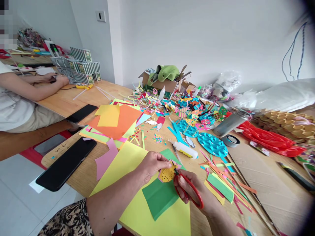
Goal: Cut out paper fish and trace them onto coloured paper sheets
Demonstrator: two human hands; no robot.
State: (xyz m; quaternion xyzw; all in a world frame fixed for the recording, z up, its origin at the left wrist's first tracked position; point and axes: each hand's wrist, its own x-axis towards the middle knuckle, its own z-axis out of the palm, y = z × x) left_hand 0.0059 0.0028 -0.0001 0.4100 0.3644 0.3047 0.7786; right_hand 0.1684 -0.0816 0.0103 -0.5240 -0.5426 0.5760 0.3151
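My left hand [154, 165] pinches the upper edge of a small yellow paper fish [167, 173] with drawn scales, backed by pink paper. In my right hand [190, 186] is a pair of red-handled scissors [199, 196], its blades at the fish's right side. Whether the blades are apart I cannot make out. Under both hands lie a green paper piece [157, 201] and a large yellow sheet [133, 213]. A white glue bottle [185, 150] lies on its side just beyond my right hand.
Black phones [66, 164] lie at the left. Paper strips [228, 177] and a blue textured paper oval [213, 144] are at the right, near a steel flask [230, 123]. A cluttered cardboard box [159, 83] stands at the back. Another person's hands [57, 79] work at far left.
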